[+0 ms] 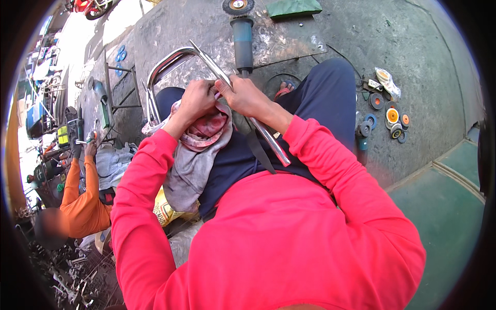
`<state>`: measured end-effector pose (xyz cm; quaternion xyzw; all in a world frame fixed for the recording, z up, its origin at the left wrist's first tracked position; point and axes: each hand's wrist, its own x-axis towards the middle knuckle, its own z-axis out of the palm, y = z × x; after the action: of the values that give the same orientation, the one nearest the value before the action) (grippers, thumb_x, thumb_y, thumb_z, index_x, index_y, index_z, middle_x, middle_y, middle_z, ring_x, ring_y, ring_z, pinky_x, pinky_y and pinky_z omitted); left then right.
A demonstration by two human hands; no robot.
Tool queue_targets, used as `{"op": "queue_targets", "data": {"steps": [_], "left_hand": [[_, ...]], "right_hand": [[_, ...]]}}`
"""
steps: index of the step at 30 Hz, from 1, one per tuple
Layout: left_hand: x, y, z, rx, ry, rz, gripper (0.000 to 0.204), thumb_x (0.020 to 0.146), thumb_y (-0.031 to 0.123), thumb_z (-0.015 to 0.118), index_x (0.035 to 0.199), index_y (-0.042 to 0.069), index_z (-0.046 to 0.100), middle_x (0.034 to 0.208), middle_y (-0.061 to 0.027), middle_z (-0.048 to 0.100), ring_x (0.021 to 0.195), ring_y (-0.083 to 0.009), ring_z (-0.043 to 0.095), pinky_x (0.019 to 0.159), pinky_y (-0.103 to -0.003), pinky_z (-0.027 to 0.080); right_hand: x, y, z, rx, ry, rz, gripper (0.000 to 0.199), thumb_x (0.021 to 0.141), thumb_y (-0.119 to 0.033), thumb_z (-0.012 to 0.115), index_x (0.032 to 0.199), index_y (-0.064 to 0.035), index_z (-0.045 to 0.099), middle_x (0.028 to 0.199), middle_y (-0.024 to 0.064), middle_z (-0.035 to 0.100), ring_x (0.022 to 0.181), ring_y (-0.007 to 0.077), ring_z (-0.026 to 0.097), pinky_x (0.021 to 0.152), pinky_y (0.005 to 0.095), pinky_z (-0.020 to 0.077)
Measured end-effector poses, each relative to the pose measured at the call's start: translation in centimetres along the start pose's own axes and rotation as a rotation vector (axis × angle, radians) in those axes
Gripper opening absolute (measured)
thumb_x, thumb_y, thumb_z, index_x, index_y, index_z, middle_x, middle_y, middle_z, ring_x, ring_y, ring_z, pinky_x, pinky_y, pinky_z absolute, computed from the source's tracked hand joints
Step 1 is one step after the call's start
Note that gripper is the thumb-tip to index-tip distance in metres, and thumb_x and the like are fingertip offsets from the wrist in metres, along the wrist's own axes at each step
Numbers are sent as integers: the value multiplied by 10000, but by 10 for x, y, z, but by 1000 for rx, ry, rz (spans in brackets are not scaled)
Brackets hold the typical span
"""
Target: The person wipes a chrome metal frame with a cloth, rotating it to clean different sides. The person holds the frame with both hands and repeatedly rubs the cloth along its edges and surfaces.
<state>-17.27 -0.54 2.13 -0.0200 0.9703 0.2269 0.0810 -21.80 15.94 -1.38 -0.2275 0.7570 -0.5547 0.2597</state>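
Note:
A bent chrome tube [206,61] slants across my lap, its curved part at the far left and one straight end [279,150] by my waist. My right hand [249,97] is closed round its straight length. Beside it my left hand [198,102] is closed, with a bit of pinkish cloth showing at its fingertips. That cloth looks like part of the stained grey-pink rag [199,150] draped over my left thigh, under that hand. Straight ahead, an angle grinder [242,44] lies on the floor, its dark round wheel [238,5] at the far end.
Several grinding and flap discs [392,116] lie at the right, near a plastic packet [387,82]. A green block [293,8] lies beyond. At left are a metal frame [121,85], another grinder [98,90] and a person in orange sleeves [82,201]. A cable [341,57] crosses the floor.

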Motion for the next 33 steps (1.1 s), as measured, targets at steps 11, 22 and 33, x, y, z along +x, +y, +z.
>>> {"op": "queue_targets", "data": {"steps": [11,22,33], "left_hand": [[-17,-29,11,80,89,137,140,729,79,572,794,-5,664,724,-257,618,714,-435,621,692,-499,502],[-36,-31,-11,210,-50,16,149,771,85,603,835,-37,660,726,-284,597,722,-443,620,645,-487,485],[-30,-41,-12,-151,-177,-96,283,929,195,575,987,-71,651,803,-206,665,696,-294,628,653,-332,481]], "right_hand": [[3,-3,5,-67,-74,36,708,918,-539,542,827,160,603,813,336,639,842,446,658,734,465,513],[-2,2,3,-39,-133,95,658,937,-512,534,899,144,571,808,348,624,822,483,636,716,487,491],[0,-6,-2,-71,-102,-29,572,921,-473,582,921,99,565,773,315,627,785,478,631,688,492,490]]}}
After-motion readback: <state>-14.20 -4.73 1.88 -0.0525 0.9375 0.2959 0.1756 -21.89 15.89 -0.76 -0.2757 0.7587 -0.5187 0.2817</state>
